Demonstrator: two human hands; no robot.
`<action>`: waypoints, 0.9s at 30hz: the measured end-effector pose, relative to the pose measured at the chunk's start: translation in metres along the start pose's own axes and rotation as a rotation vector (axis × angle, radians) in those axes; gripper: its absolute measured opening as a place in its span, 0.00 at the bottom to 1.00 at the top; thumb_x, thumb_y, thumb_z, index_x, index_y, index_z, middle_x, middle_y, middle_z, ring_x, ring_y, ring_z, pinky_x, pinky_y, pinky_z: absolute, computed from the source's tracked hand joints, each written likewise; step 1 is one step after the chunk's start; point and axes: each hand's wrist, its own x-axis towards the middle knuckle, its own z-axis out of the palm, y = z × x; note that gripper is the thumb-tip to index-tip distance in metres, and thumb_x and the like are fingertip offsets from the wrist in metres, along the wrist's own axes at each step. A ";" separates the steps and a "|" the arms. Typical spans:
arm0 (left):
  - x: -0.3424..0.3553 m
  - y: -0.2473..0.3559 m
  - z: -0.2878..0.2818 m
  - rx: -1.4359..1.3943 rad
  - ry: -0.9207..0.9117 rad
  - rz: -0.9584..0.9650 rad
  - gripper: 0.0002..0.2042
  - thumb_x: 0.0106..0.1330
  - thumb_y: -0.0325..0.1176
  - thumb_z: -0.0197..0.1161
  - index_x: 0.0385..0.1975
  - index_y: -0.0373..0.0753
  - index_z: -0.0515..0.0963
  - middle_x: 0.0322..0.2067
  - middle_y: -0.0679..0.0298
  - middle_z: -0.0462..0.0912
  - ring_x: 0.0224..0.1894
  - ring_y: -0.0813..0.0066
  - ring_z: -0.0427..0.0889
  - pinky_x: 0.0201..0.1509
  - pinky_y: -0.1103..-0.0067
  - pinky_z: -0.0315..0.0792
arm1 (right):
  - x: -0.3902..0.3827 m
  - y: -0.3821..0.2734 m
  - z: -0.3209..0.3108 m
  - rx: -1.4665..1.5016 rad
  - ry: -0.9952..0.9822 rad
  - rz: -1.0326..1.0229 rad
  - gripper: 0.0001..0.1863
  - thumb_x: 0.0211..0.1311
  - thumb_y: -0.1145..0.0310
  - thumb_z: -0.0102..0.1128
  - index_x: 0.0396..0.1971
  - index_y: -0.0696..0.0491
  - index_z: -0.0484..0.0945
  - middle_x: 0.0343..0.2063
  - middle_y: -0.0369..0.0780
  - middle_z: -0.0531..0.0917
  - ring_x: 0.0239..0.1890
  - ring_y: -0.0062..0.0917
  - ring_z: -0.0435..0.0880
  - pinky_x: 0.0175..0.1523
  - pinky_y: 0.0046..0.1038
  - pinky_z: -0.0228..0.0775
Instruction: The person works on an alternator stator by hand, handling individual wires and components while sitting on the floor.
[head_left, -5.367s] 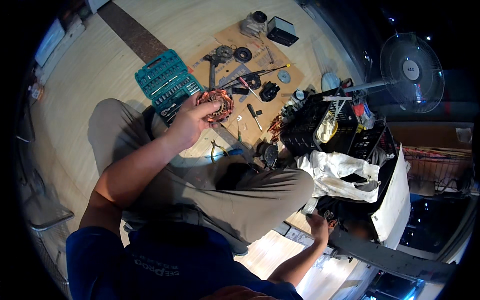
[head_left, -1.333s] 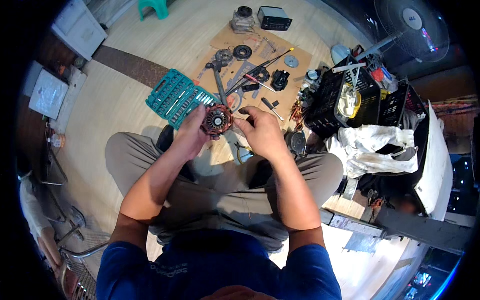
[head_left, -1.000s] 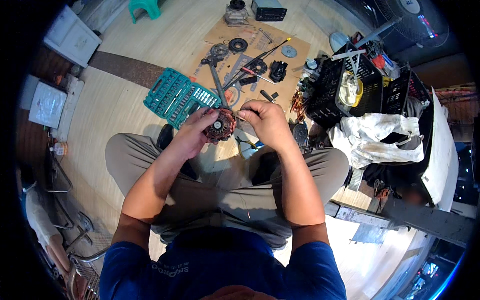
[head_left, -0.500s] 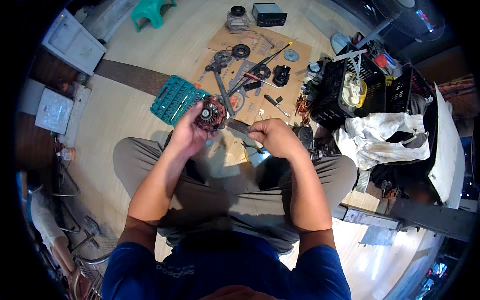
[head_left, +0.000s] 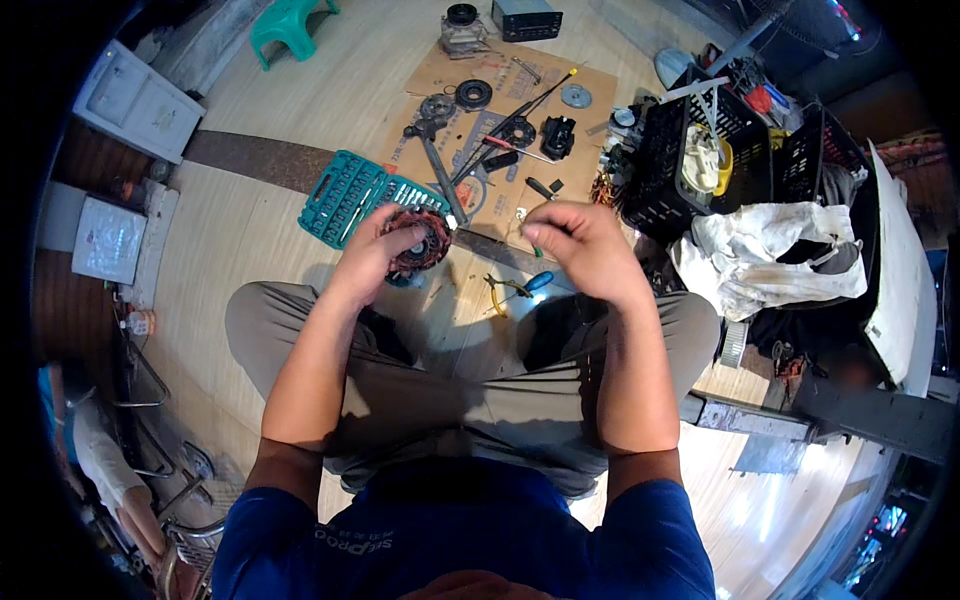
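My left hand (head_left: 370, 255) grips a round copper-wound part (head_left: 420, 245) with a dark slotted centre, its thumb across the front. To the right of it, apart, my right hand (head_left: 578, 250) has thumb and index finger pinched, on what I cannot make out. Below and between the hands, yellow-handled pliers (head_left: 500, 303) lie on the floor beside a blue-handled tool (head_left: 538, 281). The open teal socket case (head_left: 340, 195) is behind my left hand. Cardboard (head_left: 490, 210) beyond carries dark round parts (head_left: 473, 95), long black rods (head_left: 545, 97) and screwdrivers.
Black crates (head_left: 720, 145) with mixed items and a crumpled white cloth (head_left: 760, 250) crowd the right, by a white board (head_left: 890, 290). A green stool (head_left: 283, 32) and car stereo unit (head_left: 525, 20) stand at the back; metal tubing (head_left: 155, 390) is on the left.
My right hand came up from the lower right to beside the copper part, and in the last half second shifted rightward, away from it. My left hand still holds the part, now tilted differently.
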 end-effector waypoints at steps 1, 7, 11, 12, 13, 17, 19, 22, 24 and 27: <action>0.000 -0.001 0.001 0.004 -0.004 -0.005 0.15 0.61 0.29 0.61 0.47 0.34 0.71 0.39 0.63 0.80 0.37 0.77 0.81 0.40 0.80 0.75 | 0.000 0.000 -0.002 0.040 0.090 0.012 0.07 0.60 0.70 0.61 0.32 0.59 0.80 0.19 0.37 0.78 0.25 0.15 0.71 0.33 0.22 0.68; -0.003 -0.003 0.001 -0.211 -0.094 -0.111 0.17 0.62 0.31 0.57 0.50 0.32 0.70 0.39 0.59 0.81 0.39 0.73 0.83 0.37 0.77 0.78 | 0.007 0.026 -0.019 -0.214 0.381 0.082 0.10 0.59 0.66 0.62 0.31 0.58 0.81 0.22 0.48 0.81 0.24 0.35 0.80 0.33 0.30 0.70; 0.002 -0.001 -0.013 -0.427 -0.268 -0.039 0.19 0.66 0.38 0.52 0.52 0.34 0.71 0.40 0.58 0.82 0.39 0.70 0.83 0.35 0.75 0.79 | 0.004 0.034 -0.027 -0.304 0.326 0.128 0.09 0.58 0.68 0.62 0.31 0.58 0.81 0.21 0.48 0.80 0.24 0.34 0.80 0.33 0.30 0.70; 0.003 0.001 -0.012 -0.520 -0.295 -0.034 0.19 0.66 0.41 0.51 0.52 0.35 0.71 0.40 0.59 0.82 0.40 0.70 0.83 0.34 0.74 0.79 | 0.002 0.034 -0.028 -0.304 0.324 0.116 0.09 0.58 0.68 0.62 0.31 0.58 0.81 0.21 0.48 0.80 0.24 0.34 0.80 0.33 0.30 0.70; 0.002 0.006 -0.007 -0.556 -0.179 -0.056 0.19 0.66 0.44 0.51 0.50 0.39 0.73 0.40 0.60 0.83 0.40 0.70 0.82 0.34 0.72 0.78 | 0.000 0.034 -0.029 -0.295 0.289 0.141 0.08 0.58 0.68 0.62 0.31 0.58 0.81 0.21 0.48 0.80 0.24 0.33 0.80 0.33 0.30 0.70; 0.013 0.001 -0.020 -0.709 -0.108 -0.051 0.21 0.66 0.49 0.51 0.50 0.43 0.75 0.38 0.64 0.83 0.34 0.67 0.80 0.32 0.74 0.72 | -0.010 0.021 -0.024 -0.252 0.189 0.145 0.08 0.58 0.69 0.61 0.29 0.60 0.80 0.19 0.48 0.77 0.21 0.30 0.75 0.31 0.30 0.68; 0.014 0.001 -0.022 -0.751 -0.101 -0.038 0.20 0.65 0.49 0.51 0.50 0.43 0.75 0.38 0.63 0.83 0.34 0.67 0.80 0.31 0.74 0.71 | -0.021 0.015 -0.023 -0.199 0.069 0.224 0.09 0.59 0.69 0.61 0.27 0.60 0.78 0.17 0.48 0.74 0.19 0.31 0.70 0.29 0.30 0.66; 0.014 0.002 -0.023 -0.779 -0.072 -0.016 0.20 0.65 0.49 0.52 0.49 0.43 0.76 0.38 0.63 0.83 0.33 0.67 0.80 0.31 0.74 0.71 | -0.054 -0.005 -0.023 -0.256 -0.039 0.232 0.09 0.58 0.69 0.61 0.27 0.60 0.77 0.18 0.48 0.73 0.20 0.31 0.70 0.29 0.30 0.65; 0.011 -0.001 -0.024 -0.781 -0.047 -0.002 0.20 0.64 0.49 0.53 0.49 0.43 0.76 0.37 0.63 0.83 0.33 0.67 0.80 0.30 0.74 0.70 | -0.083 -0.020 -0.028 -0.269 -0.060 0.189 0.08 0.58 0.70 0.61 0.27 0.61 0.76 0.18 0.48 0.73 0.21 0.33 0.69 0.30 0.30 0.65; 0.007 0.003 -0.018 -0.704 0.044 0.012 0.20 0.63 0.49 0.55 0.49 0.44 0.76 0.38 0.64 0.83 0.34 0.68 0.80 0.30 0.76 0.70 | -0.135 -0.025 -0.052 -0.259 -0.057 0.364 0.06 0.60 0.72 0.60 0.27 0.59 0.76 0.14 0.31 0.69 0.19 0.15 0.64 0.25 0.23 0.57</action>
